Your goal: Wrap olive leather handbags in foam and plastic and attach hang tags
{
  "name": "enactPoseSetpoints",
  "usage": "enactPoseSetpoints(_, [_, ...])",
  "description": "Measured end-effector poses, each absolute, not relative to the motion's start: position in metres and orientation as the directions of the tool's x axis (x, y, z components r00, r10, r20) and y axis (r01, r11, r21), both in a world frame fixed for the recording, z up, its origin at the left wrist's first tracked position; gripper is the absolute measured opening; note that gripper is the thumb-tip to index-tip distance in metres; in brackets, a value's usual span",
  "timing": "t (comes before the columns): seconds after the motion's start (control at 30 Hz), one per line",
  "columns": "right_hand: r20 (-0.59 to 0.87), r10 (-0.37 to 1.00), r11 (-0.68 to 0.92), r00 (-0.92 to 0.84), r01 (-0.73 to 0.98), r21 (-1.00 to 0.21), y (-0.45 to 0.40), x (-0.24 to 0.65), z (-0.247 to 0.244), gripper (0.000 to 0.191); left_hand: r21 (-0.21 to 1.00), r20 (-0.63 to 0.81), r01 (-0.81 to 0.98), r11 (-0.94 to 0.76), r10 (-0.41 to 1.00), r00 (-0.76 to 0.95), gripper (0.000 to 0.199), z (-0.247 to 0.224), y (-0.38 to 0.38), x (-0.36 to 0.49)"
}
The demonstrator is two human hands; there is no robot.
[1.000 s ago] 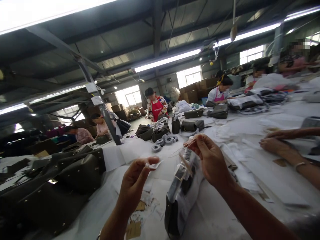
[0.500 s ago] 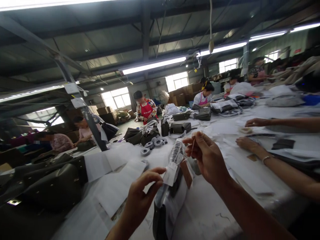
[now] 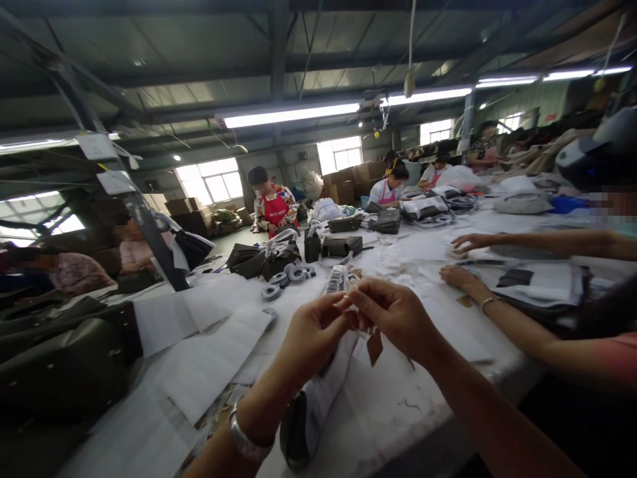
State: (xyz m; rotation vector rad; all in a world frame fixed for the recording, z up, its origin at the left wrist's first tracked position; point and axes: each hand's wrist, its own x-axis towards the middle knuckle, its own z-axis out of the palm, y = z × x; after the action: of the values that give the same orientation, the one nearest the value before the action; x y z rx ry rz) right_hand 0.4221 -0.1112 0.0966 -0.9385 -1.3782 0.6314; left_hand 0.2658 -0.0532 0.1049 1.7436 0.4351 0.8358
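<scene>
My left hand point(image 3: 314, 332) and my right hand point(image 3: 393, 312) meet at their fingertips in front of me, both closed in a pinch. What lies between the fingers is too small and covered to make out. A brown tag point(image 3: 375, 346) hangs just below my right hand. Under both hands a dark bag point(image 3: 294, 428) lies on the table, partly covered by white wrapping point(image 3: 321, 398). Beyond my fingertips shows a ribbed, clear-wrapped strip point(image 3: 334, 279), its near end hidden by the hands.
White sheets point(image 3: 213, 362) lie to the left beside dark green bags point(image 3: 64, 365). Grey rolls point(image 3: 271, 292) and more bags point(image 3: 342, 245) stand farther back. At right, a co-worker's hands point(image 3: 460, 275) rest near a wrapped bag point(image 3: 540, 285). A slanted post point(image 3: 159, 249) rises at left.
My hands were apart, the left at a white tag and the right raised with a thin strand. Now they have come together over the bag. The view has turned slightly right.
</scene>
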Motion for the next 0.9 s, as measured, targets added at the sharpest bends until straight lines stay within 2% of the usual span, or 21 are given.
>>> enactPoseSetpoints(0.07, [0.567,0.804,0.551,0.180,0.135,-0.824,-0.112,0.428,0.089,0.023,0.954,0.266,-0.089,-0.286,0.676,0.687,0.025,0.108,-0.053,0.269])
enactPoseSetpoints(0.17, [0.569,0.776,0.571,0.271,0.082,-0.817,-0.115,0.433,0.072,0.029,0.976,0.210,-0.104,-0.191,0.705,0.677,0.025,0.110,-0.049,0.268])
enactPoseSetpoints(0.23, [0.545,0.802,0.554,0.245,0.035,-0.832,-0.117,0.431,0.058,0.041,0.984,0.179,-0.138,-0.116,0.709,0.682,0.024,0.110,-0.047,0.267])
enactPoseSetpoints(0.37, [0.517,0.853,0.521,0.069,-0.048,-0.852,-0.118,0.414,0.034,0.065,0.979,0.108,-0.198,0.047,0.706,0.700,0.021,0.111,-0.045,0.269])
enactPoseSetpoints(0.5, [0.403,0.904,0.422,0.144,-0.137,-0.896,-0.113,0.398,0.027,0.068,0.956,0.089,-0.259,0.137,0.706,0.702,0.018,0.117,-0.048,0.265])
enactPoseSetpoints(0.63, [0.230,0.963,0.264,0.140,-0.312,-0.913,-0.111,0.396,0.015,0.063,0.946,0.123,-0.303,0.114,0.738,0.663,0.021,0.121,-0.044,0.246])
enactPoseSetpoints(0.73, [0.122,0.989,0.143,0.079,-0.382,-0.913,-0.115,0.400,-0.002,0.038,0.976,0.115,-0.217,0.036,0.757,0.644,0.029,0.115,-0.038,0.223])
enactPoseSetpoints(0.8, [0.064,0.997,0.077,0.051,-0.334,-0.939,-0.119,0.403,-0.014,0.033,0.996,0.084,-0.081,-0.040,0.744,0.663,0.034,0.105,-0.032,0.205])
enactPoseSetpoints(0.9, [-0.018,0.999,-0.015,0.028,-0.122,-0.992,-0.124,0.406,-0.027,0.039,0.987,0.014,0.117,-0.114,0.773,0.634,0.036,0.085,-0.021,0.180])
